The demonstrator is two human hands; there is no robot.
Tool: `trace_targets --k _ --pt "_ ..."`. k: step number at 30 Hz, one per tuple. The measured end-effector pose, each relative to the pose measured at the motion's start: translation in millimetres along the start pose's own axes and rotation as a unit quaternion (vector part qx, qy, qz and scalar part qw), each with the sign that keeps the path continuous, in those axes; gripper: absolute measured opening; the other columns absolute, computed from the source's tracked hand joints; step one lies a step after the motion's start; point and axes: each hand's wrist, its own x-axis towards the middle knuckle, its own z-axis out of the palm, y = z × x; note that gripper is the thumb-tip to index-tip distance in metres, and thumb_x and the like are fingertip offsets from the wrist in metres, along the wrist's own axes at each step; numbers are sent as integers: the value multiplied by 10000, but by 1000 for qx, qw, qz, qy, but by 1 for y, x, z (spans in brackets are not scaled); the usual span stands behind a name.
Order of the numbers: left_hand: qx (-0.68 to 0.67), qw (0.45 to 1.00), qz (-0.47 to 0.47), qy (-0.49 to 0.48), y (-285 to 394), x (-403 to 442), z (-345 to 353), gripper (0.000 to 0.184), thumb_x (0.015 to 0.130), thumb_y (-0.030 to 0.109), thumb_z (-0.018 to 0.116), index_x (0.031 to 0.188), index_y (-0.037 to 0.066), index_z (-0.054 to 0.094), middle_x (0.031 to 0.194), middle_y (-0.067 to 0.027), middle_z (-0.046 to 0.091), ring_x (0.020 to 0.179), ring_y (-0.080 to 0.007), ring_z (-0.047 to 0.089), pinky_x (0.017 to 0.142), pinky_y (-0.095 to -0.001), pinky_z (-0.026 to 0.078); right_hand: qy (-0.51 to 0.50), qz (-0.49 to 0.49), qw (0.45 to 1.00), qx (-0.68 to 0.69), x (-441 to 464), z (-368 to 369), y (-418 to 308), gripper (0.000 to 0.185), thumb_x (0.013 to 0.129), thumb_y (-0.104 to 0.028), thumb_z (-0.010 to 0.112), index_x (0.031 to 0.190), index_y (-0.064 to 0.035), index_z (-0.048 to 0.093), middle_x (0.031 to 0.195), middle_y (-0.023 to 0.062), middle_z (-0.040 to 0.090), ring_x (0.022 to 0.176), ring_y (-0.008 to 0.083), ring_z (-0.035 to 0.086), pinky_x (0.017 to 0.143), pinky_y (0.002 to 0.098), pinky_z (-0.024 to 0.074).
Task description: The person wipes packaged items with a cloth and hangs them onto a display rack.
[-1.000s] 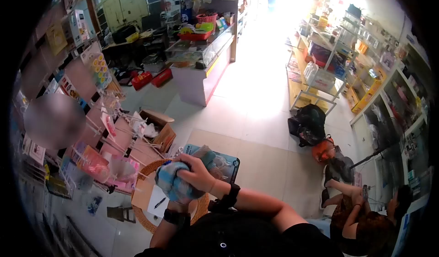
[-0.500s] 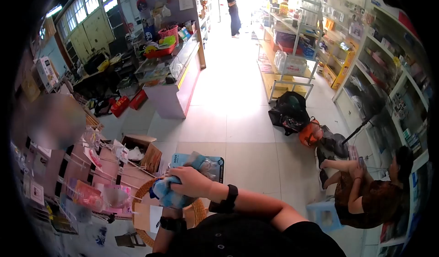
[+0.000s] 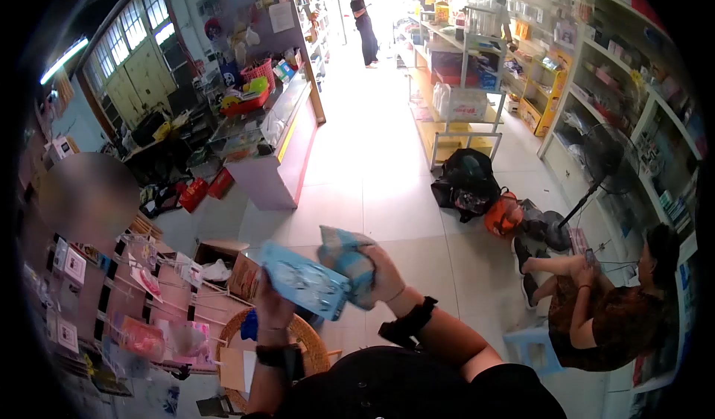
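Note:
My left hand (image 3: 274, 303) is closed on the near left edge of a flat light-blue package (image 3: 304, 279) with clear plastic bulges on its face. The package is tilted and held up in front of my chest. A blue-and-beige checked cloth (image 3: 344, 251) is bunched in my right hand (image 3: 383, 276), against the package's right end. Motion blurs both hands a little. Below them stands a round wicker piece (image 3: 316, 344) bearing a cardboard sheet (image 3: 235, 368) and a small dark-blue item (image 3: 249, 324).
Pink display racks (image 3: 160, 292) with hanging packets stand at left, beside an open cardboard box (image 3: 242, 276). A person (image 3: 596, 318) sits at right on a blue stool (image 3: 538, 350), near a standing fan (image 3: 603, 154). A black bag (image 3: 468, 184) lies on the floor.
The cloth has moved from over my left hand to the package's right end, still in my right hand. The package, flatter and farther right before, is now tilted up in my left hand.

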Motion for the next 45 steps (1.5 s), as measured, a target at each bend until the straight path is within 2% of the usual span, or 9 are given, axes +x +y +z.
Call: trace_targets --k 5,8,15,20,23,25,29,35,45 --pt "168 979 5 114 -83 41 -41 457 992 432 392 1182 38 523 1069 -114 610 947 -229 620 837 -357 541 78 -90 978 -173 -19 35 14 323 851 -95 577 1159 -7 535 1090 111 563 1008 216 562 874 313 478" --pt "22 992 36 120 -104 50 -75 473 964 480 437 1124 48 544 1032 -102 612 879 -219 625 787 -339 550 -64 -293 845 -444 -22 40 -10 356 778 -63 596 1130 -10 575 1124 131 572 1021 270 572 894 344 462" --pt "-88 990 -109 20 -84 31 60 688 920 659 322 1190 59 524 1085 -118 600 950 -213 615 835 -334 534 -63 -345 748 -563 -21 14 -25 393 681 -73 662 1070 -59 606 1161 128 546 1065 330 522 941 404 427" --pt "285 950 -109 71 -90 11 102 736 922 671 265 1351 91 413 1260 -104 539 1138 -230 552 934 -366 483 -29 -375 687 -622 -6 13 -44 330 686 -87 657 1011 -46 613 1098 138 560 1006 337 545 889 413 444" --pt "124 986 -90 69 -93 18 74 681 946 623 296 1359 93 406 1283 -118 520 1135 -220 552 954 -389 472 -61 -365 670 -643 -9 25 -39 381 680 -133 699 1042 -68 599 1101 128 552 1014 318 531 897 417 430" --pt "53 993 -36 -98 -83 26 76 709 938 627 322 1385 79 376 1310 -140 489 1155 -257 539 988 -416 448 -152 -343 663 -648 -15 39 -30 418 667 -158 727 1054 -81 588 1101 114 530 1004 318 522 894 414 436" --pt "11 998 -50 -24 -68 26 89 810 898 692 319 1404 61 350 1347 -165 453 1179 -309 519 1027 -453 409 -224 -364 579 -694 -22 43 -14 405 638 -190 763 993 -109 587 1047 93 504 972 300 527 891 402 458" --pt "104 980 -160 58 -70 5 60 790 869 674 416 1439 138 306 1403 -172 399 1241 -309 469 1062 -530 341 -91 -370 596 -706 24 51 -47 294 672 -157 717 937 -87 609 1023 110 559 954 308 562 844 429 479" --pt "46 984 -172 7 -45 -17 62 773 851 583 465 1434 100 313 1354 -207 423 1195 -412 488 887 -528 501 106 -277 687 -663 66 31 -93 227 688 -56 665 909 -35 620 886 144 588 841 307 579 779 385 491"
